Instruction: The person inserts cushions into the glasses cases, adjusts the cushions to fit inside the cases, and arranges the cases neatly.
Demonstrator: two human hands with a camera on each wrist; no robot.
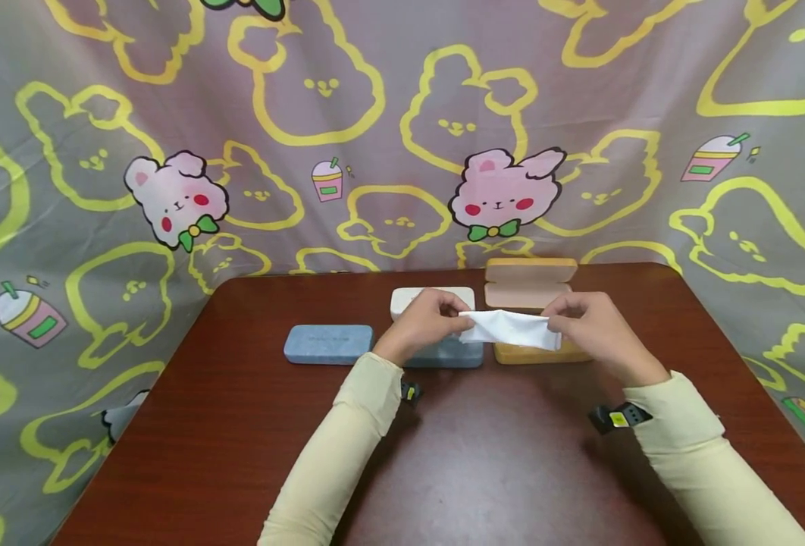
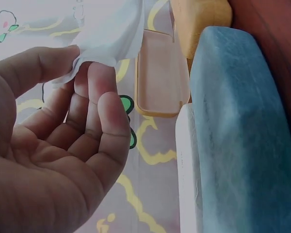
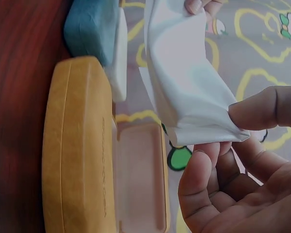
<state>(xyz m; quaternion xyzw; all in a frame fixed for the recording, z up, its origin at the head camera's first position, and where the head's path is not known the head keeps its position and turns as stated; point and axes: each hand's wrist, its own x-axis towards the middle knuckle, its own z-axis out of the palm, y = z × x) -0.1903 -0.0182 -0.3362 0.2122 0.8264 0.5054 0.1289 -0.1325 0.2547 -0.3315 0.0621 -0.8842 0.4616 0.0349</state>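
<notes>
A folded white cloth (image 1: 508,327) is stretched between my two hands above the row of cases. My left hand (image 1: 430,322) pinches its left end between thumb and fingertips. At the other end, my right hand (image 1: 590,326) pinches a corner, thumb on top, as the right wrist view shows with the cloth (image 3: 189,77) hanging in layered folds. Below the cloth lie a closed yellow glasses case (image 1: 512,356) and a blue glasses case (image 1: 446,355), partly hidden by the left hand and cloth. Behind them stands an open yellow case (image 1: 530,293), lid up, with a pale lining.
A white case (image 1: 402,300) lies at the back, partly behind my left hand. Another blue case (image 1: 329,343) rests farther left. The brown table (image 1: 239,440) ends at a patterned curtain (image 1: 389,152). Dark straps (image 1: 617,417) hang beneath the wrists.
</notes>
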